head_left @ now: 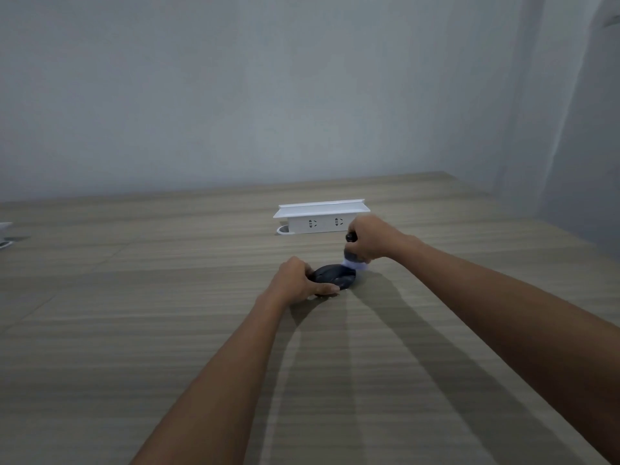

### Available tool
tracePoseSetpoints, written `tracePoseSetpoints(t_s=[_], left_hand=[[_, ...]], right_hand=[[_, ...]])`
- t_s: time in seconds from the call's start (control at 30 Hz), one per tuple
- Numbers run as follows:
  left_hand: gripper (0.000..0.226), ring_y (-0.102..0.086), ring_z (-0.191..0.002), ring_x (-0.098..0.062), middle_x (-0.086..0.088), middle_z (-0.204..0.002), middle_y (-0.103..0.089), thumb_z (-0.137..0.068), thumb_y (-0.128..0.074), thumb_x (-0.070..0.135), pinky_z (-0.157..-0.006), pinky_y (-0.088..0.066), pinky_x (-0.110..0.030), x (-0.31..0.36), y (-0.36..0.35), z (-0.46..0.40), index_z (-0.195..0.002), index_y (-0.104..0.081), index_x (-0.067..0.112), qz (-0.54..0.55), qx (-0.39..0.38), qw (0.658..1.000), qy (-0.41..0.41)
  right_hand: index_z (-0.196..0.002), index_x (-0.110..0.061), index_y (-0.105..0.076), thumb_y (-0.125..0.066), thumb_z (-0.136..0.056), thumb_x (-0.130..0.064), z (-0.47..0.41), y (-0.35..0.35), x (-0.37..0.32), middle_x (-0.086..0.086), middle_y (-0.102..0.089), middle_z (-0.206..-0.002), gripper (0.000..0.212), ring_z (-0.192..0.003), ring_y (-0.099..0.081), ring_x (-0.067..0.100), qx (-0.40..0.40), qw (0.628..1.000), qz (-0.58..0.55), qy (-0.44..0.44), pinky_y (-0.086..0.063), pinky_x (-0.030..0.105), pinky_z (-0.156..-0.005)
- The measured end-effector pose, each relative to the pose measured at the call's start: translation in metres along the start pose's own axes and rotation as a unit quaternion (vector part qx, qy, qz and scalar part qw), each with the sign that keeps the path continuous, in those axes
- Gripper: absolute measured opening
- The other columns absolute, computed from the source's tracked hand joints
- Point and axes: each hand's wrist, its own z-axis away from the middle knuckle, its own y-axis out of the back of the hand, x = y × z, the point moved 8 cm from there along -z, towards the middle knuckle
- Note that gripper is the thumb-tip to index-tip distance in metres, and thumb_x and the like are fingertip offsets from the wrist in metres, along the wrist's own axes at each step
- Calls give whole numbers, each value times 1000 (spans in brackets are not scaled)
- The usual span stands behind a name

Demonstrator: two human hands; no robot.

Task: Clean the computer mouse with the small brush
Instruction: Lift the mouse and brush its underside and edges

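A dark grey computer mouse lies flat on the wooden table, a little past its middle. My left hand grips the mouse from its left side, thumb along the near edge. My right hand is closed around the black handle of a small brush, held upright. Its pale bristles point down and touch the mouse's far right edge. Most of the brush handle is hidden inside my fist.
A white pop-up socket box with two outlets stands on the table just behind my right hand. A white object shows at the left edge. The grey wall runs along the table's far side.
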Motion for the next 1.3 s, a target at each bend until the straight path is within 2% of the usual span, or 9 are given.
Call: tracePoseSetpoints(t_s=[0.17, 0.23, 0.37, 0.53, 0.8, 0.93, 1.07, 1.17, 1.3], left_hand=[[36, -52, -57, -8, 4, -62, -60, -68, -84, 50, -53, -36, -23, 3, 0, 0, -86, -75, 19, -1, -2, 1000, -17], [35, -52, -59, -3, 10, -64, -59, -72, -81, 47, -54, -37, -20, 7, -1, 1, -103, -74, 33, -2, -9, 999, -40], [54, -57, -58, -10, -1, -67, -69, -62, -85, 56, -55, -42, -25, -2, 1, 2, -89, -77, 10, 12, 17, 1000, -7], [54, -57, -59, -8, 1, -67, -68, -60, -86, 56, -53, -40, -22, -2, 1, 2, -88, -77, 11, 21, 11, 1000, -7], [58, -57, -56, -14, -1, -62, -66, -59, -85, 57, -54, -41, -26, -2, 0, 3, -82, -74, 5, 12, 9, 1000, 20], [67, -61, -59, -16, -5, -67, -72, -49, -84, 67, -56, -44, -30, -3, 0, 6, -80, -76, 8, 11, 29, 999, 27], [74, -51, -53, -13, -5, -57, -61, -54, -79, 70, -52, -38, -28, -3, 3, 10, -79, -74, 1, 24, 39, 998, 33], [68, -62, -66, -17, -14, -80, -73, -72, -70, 67, -61, -47, -30, 2, 4, 9, -91, -74, 2, 57, 26, 998, 13], [50, -66, -106, -24, -10, -119, -69, -92, -62, 43, -97, -53, -41, 12, 3, 12, -131, -61, 10, 73, 5, 997, -8]], right_hand=[[-80, -3, -64, -62, -91, -22, -8, -9, -35, 6, -59, -68, 22, -63, -55, 22, 9, 999, -16, 42, -39, 27, -52], [-81, -5, -65, -63, -93, -24, -10, -12, -46, 6, -63, -69, 22, -59, -55, 19, -4, 998, -23, 53, -44, 27, -55], [-69, -8, -56, -63, -90, -16, -18, -8, -25, 12, -67, -72, 24, -61, -62, 23, -2, 1000, 7, 9, -55, 32, -61], [-67, -7, -57, -60, -91, -9, -9, -7, 1, 4, -62, -54, 24, -46, -61, 14, -18, 999, 12, -27, -49, 22, -48], [-77, 7, -69, -62, -86, -12, 6, -1, -28, 19, -74, -70, 22, -50, -63, 22, 10, 997, -74, 38, -59, 36, -60], [-78, 5, -68, -59, -91, -10, 11, 2, 6, 17, -75, -68, 22, -50, -70, 21, 35, 993, -114, -13, -57, 26, -48], [-74, 0, -67, -58, -93, -7, 18, -4, 35, 17, -75, -68, 22, -48, -69, 18, 52, 982, -173, -54, -55, 21, -46], [-82, 5, -68, -59, -93, -6, 19, -9, 44, 19, -75, -70, 18, -58, -74, 28, 59, 971, -221, -65, -58, 24, -49], [-90, 9, -67, -60, -95, -6, 14, -14, 44, 20, -75, -72, 18, -61, -75, 29, 56, 966, -245, -57, -61, 28, -53]])
